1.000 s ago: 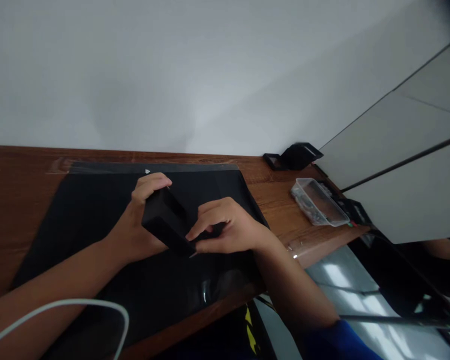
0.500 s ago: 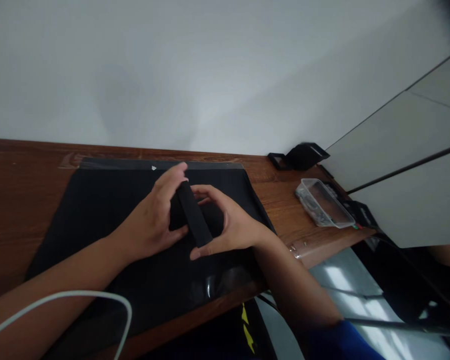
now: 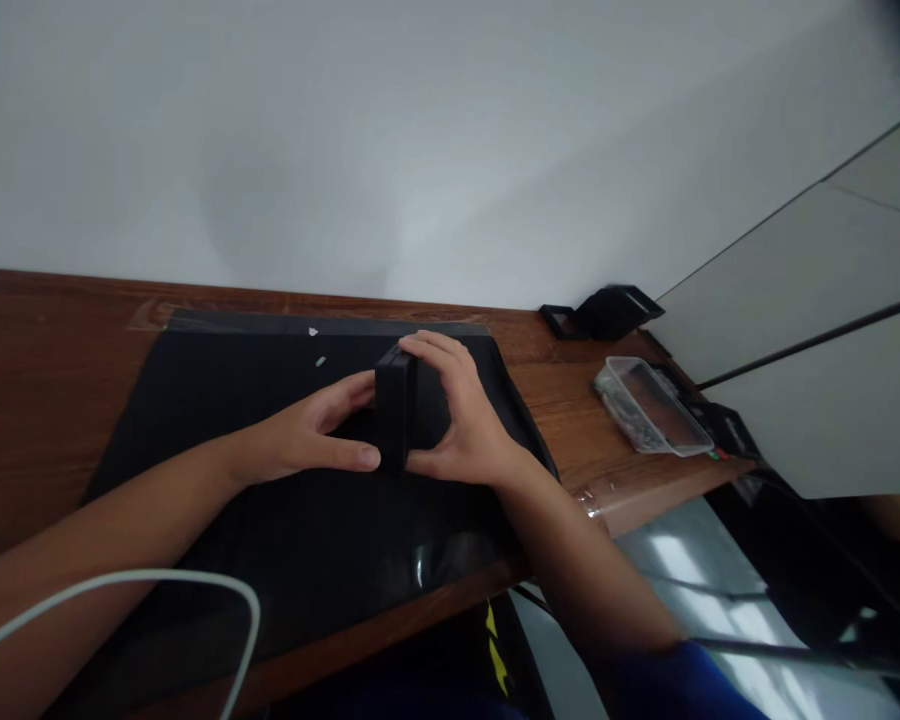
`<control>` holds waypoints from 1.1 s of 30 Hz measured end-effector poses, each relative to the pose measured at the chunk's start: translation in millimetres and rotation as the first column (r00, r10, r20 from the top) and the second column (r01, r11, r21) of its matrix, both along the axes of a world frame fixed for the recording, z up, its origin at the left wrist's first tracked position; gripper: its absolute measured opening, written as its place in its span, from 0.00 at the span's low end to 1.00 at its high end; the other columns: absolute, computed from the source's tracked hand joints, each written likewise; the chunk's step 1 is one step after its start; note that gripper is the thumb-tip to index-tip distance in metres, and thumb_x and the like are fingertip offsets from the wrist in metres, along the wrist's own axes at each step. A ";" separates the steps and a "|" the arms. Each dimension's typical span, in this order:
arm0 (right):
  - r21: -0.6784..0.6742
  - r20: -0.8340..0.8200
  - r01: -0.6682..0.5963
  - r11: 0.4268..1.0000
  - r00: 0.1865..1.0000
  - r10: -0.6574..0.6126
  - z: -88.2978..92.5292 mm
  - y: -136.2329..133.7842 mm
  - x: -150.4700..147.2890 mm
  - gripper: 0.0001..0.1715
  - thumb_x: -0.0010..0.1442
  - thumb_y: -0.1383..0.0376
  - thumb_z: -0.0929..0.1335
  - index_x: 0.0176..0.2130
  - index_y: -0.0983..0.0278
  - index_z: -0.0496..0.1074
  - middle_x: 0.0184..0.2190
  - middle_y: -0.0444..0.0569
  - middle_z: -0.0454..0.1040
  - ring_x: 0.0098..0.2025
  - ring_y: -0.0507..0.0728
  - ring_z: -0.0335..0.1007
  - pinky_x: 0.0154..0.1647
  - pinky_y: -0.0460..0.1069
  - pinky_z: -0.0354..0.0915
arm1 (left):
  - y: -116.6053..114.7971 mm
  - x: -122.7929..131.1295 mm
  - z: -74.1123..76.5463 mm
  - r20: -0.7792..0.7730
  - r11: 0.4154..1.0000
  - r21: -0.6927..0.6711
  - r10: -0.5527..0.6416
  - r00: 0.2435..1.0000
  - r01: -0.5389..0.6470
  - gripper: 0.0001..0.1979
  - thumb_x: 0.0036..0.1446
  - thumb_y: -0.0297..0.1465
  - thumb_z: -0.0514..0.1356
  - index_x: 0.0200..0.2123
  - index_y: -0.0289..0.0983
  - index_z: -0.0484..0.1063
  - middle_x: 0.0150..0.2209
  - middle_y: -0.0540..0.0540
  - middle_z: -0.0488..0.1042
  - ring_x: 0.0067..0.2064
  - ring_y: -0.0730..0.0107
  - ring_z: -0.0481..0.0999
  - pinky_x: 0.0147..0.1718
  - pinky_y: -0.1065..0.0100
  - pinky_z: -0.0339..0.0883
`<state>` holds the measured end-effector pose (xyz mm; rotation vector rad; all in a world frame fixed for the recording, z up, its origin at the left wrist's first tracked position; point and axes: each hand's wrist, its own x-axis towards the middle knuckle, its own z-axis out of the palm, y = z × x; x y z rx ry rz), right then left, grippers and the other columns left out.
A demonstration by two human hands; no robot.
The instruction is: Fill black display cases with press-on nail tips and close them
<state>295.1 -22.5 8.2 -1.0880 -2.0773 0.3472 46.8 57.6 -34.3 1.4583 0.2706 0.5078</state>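
A black rectangular box (image 3: pixel 394 415) stands upright between my hands, over the black mat (image 3: pixel 285 540). My right hand (image 3: pixel 461 415) grips its right side, fingers over the top edge and thumb at the lower corner. On the other side, my left hand (image 3: pixel 311 430) holds the box's left side, its thumb near the bottom and its fingertips partly hidden behind the box. Whether the base rests on the mat or hovers just above it, I cannot tell.
Two small pale scraps (image 3: pixel 320 361) lie near the mat's far edge. To the right are a clear plastic container (image 3: pixel 652 405) with small items and black objects (image 3: pixel 611 312) by the wall. A white cable (image 3: pixel 157 576) crosses the lower left.
The box has turned from a slanted position to upright. My left hand has shifted down from its upper end, while my right hand has moved up to its top edge.
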 end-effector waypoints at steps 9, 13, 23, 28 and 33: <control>-0.572 -0.411 -0.176 0.801 0.907 -0.094 1.7 2.4 -20.4 0.53 0.44 0.52 0.89 0.63 0.61 0.77 0.61 0.56 0.84 0.63 0.68 0.82 0.70 0.66 0.75 | -18.4 8.5 6.9 0.011 0.962 -0.054 0.268 0.963 -0.267 0.54 0.52 0.53 0.84 0.78 0.52 0.69 0.77 0.38 0.73 0.79 0.31 0.68 0.75 0.39 0.69; -0.673 -0.370 -0.131 0.728 0.912 -0.178 11.5 -1.3 -20.8 0.50 0.46 0.48 0.89 0.63 0.59 0.81 0.60 0.53 0.86 0.58 0.66 0.83 0.66 0.63 0.77 | -19.1 7.5 17.2 -0.015 0.973 -0.045 0.226 0.974 -0.226 0.43 0.60 0.60 0.77 0.71 0.46 0.78 0.68 0.36 0.81 0.71 0.33 0.78 0.71 0.42 0.76; -0.669 -0.184 0.002 0.743 0.968 -0.168 23.9 -13.6 -16.1 0.44 0.52 0.47 0.88 0.62 0.58 0.83 0.61 0.54 0.85 0.63 0.68 0.82 0.67 0.63 0.78 | -20.8 3.6 5.7 -0.063 0.934 -0.028 0.355 0.933 -0.357 0.39 0.60 0.47 0.78 0.71 0.50 0.73 0.67 0.38 0.82 0.68 0.38 0.83 0.70 0.41 0.77; -0.686 -0.153 -0.021 0.728 0.982 -0.115 28.3 -12.7 -11.7 0.53 0.56 0.49 0.85 0.72 0.63 0.74 0.65 0.59 0.82 0.65 0.68 0.81 0.71 0.66 0.75 | -23.5 5.4 13.1 -0.099 0.913 0.004 0.407 0.908 -0.409 0.44 0.56 0.47 0.80 0.71 0.46 0.71 0.67 0.35 0.82 0.69 0.36 0.83 0.64 0.43 0.82; -0.681 -0.225 -0.144 0.718 0.974 -0.018 27.6 -10.7 -3.2 0.48 0.58 0.52 0.83 0.70 0.64 0.75 0.65 0.57 0.83 0.67 0.67 0.80 0.74 0.66 0.72 | -28.4 7.1 19.9 -0.118 0.894 0.075 0.447 0.887 -0.441 0.37 0.54 0.46 0.79 0.64 0.45 0.75 0.63 0.36 0.85 0.65 0.39 0.85 0.65 0.41 0.81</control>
